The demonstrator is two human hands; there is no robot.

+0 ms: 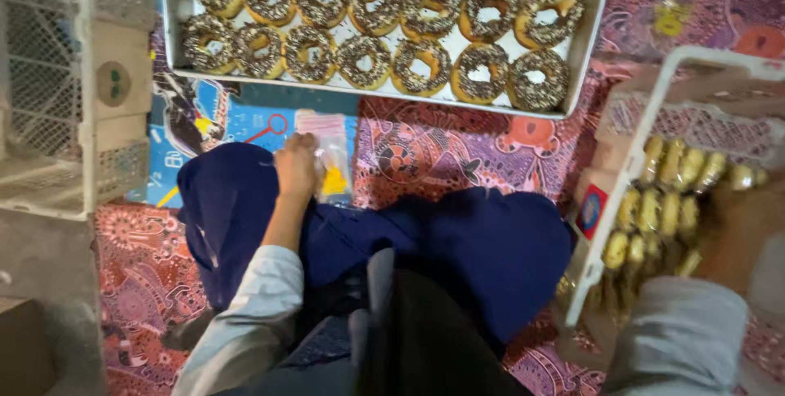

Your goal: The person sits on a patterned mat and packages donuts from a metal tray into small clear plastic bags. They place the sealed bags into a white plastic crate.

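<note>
Evidently the packing is only partly along: the left hand (296,165) is resting on the lap, fingers closing on a small stack of clear plastic bags (329,163) with a pink strip on top and a yellow patch showing, and these bags are lying at about twelve o'clock from the knees, just below the tray's near edge. No donut is sitting in a bag yet, as far as can be seen. At twelve o'clock the white tray (173,32) is holding rows of ring donuts (372,24) coated with chocolate and pale sprinkles; the two nearer rows are looking full, so most of the lot is probably waiting. At three o'clock a white wire basket (636,155) is carrying rows of wrapped, golden pieces (661,200), perhaps finished packs, though the blur is hiding detail. At nine o'clock another white mesh crate (86,85) is standing with little visible inside. The right hand is lying outside the picture; only its grey sleeve (683,339) is showing at four o'clock, so its grip cannot be told.
</note>
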